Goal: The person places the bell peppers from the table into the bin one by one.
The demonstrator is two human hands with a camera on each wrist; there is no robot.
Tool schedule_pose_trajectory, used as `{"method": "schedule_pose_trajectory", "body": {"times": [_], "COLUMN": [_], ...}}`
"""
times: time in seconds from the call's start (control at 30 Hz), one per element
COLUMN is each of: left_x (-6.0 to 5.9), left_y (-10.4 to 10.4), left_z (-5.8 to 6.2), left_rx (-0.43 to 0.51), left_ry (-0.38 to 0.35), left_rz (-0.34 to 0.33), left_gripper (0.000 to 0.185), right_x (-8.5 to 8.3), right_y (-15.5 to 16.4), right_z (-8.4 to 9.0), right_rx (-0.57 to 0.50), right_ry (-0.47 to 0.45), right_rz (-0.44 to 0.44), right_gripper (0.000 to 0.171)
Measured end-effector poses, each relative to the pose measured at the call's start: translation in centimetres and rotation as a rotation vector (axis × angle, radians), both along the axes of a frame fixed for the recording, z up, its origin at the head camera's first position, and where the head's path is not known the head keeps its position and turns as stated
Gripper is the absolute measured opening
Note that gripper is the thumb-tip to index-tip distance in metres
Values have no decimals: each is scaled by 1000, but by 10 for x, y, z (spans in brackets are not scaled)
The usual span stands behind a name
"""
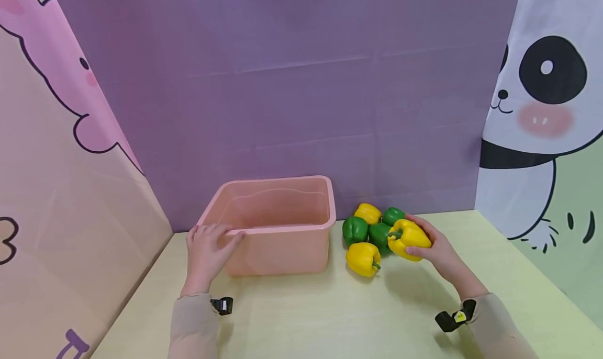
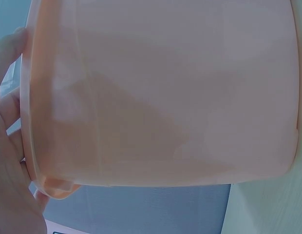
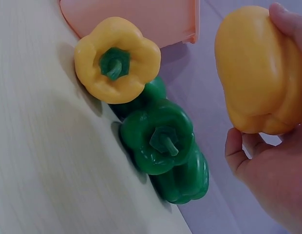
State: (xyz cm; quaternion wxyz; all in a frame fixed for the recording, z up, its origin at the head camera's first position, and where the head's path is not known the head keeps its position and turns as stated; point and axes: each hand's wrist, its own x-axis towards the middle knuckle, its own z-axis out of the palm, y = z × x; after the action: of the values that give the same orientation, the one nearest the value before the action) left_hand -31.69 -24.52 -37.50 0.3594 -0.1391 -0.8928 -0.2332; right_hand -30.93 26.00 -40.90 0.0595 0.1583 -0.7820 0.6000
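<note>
At the near left corner of an open pink plastic bin (image 1: 278, 251), my left hand (image 1: 207, 251) holds the rim (image 2: 27, 97), its fingers hooked over the edge. My right hand (image 1: 435, 249) grips a yellow bell pepper (image 1: 409, 239), thumb on one side and fingers on the other. In the right wrist view this yellow pepper (image 3: 253, 73) is raised off the table. Beneath and left of it, a cluster on the table holds green bell peppers (image 1: 355, 230) and two more yellow ones, one in front (image 1: 363, 259) and one at the back (image 1: 367, 213).
The pale wooden table (image 1: 301, 317) meets a purple cloth backdrop (image 1: 301, 87) behind the bin. A cartoon-printed panel (image 1: 94, 212) borders the left side, and a panda-printed panel (image 1: 542, 191) the right. The pepper cluster stands just right of the bin.
</note>
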Motion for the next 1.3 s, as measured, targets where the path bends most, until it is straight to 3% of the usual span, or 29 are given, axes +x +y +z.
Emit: {"method": "schedule_pose_trajectory", "body": {"times": [0.93, 1.3], "left_x": [3, 0], "left_y": [1, 0], "left_z": [-7, -2], "left_rx": [6, 14], "left_ry": [-6, 12], "left_rz": [-5, -7], "left_gripper": [32, 34], "right_x": [6, -4], "right_y": [-2, -4], "right_z": [-2, 12], "right_rx": [129, 168], "right_ry": [1, 40], "right_rz": [-72, -41], "right_gripper": [73, 75]}}
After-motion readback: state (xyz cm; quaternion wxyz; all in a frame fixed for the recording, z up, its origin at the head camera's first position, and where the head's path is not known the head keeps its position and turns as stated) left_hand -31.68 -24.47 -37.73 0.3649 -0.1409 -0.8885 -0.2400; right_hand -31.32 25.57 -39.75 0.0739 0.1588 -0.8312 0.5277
